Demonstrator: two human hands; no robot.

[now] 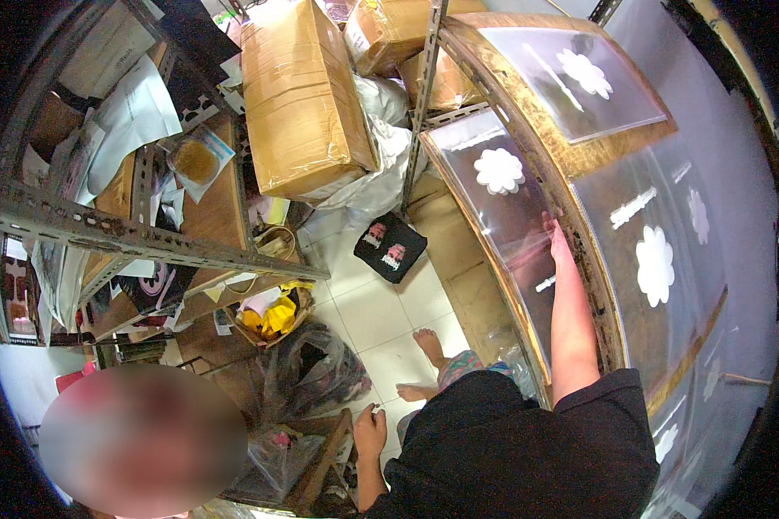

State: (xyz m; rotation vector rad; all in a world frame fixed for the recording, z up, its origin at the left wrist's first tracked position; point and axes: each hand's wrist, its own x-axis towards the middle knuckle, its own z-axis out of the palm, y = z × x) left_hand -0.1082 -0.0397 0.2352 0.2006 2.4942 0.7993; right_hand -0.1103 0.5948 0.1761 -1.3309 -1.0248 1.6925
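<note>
In the head view, the work seems to be at a reaching stage. The right arm is already stretched along the rack, and the right hand (556,238) is at the right side of the clear sheet (485,212) that bears a white flower shape (499,170). This sheet lies on the lower wood-edged panel (438,163), and I see no sheet lifted from its place. A clear hold on it, in my judgement, is not yet made.

The flower shape is beyond the fingertips and somewhat to the left, apart from them. The fingers of the right hand look rather extended, not closed in a fist; because the hand is small and glare lies here, I cannot tell if they press or pinch the sheet. The left hand (370,430) is low, well apart from the sheet, with fingers loosely bent and nothing visible in them. A folded black cloth (391,246) lies on the tiled floor (374,316) between the racks.
</note>
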